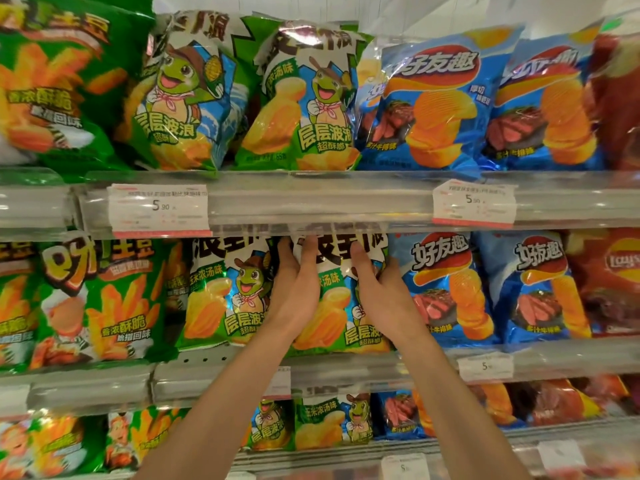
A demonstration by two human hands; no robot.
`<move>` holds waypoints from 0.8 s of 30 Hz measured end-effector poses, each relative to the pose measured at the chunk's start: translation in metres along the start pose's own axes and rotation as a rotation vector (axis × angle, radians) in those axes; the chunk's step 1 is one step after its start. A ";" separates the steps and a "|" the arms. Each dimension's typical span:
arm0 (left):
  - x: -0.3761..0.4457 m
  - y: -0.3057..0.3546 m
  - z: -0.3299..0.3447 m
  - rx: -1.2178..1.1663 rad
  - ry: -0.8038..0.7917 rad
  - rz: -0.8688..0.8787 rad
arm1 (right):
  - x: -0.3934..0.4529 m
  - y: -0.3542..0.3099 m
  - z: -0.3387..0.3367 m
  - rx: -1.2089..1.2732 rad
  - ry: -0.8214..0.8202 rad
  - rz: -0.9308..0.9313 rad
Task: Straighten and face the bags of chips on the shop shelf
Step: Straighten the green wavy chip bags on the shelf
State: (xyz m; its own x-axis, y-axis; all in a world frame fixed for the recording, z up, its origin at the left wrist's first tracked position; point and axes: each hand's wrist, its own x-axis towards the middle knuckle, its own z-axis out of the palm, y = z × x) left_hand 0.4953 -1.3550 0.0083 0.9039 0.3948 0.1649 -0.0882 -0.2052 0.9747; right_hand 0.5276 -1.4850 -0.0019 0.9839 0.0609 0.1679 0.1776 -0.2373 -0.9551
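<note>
The green turtle bag (pixel 332 306) stands on the middle shelf (pixel 346 368), right btw my two hands. My left hand (pixel 294 289) lies flat on its left side, fingers up to the top edge. My right hand (pixel 377 289) presses its right side. Both grips are spread flat on the bag, not curled shut. It's shiny, w/ yellow chips. A twin bag (pixel 221 292) sits just left, a blue bag (pixel 446 289) just right.

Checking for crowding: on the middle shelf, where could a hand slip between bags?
Only one dark gap, between the green fries bag and the left turtle-print chip bag. Elsewhere bags touch or overlap; both hands, left hand and right hand, press the right turtle-print bag.
</note>
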 end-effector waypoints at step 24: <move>-0.013 -0.025 -0.001 0.281 -0.069 0.288 | -0.017 0.017 -0.021 -0.466 -0.118 -0.399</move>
State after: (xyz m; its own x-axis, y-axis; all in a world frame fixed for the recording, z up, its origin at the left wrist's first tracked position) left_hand 0.4854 -1.3543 -0.0182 0.8858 0.2265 0.4050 -0.2324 -0.5388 0.8097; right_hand 0.5147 -1.5107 -0.0153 0.8363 0.3321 0.4362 0.5463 -0.5706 -0.6131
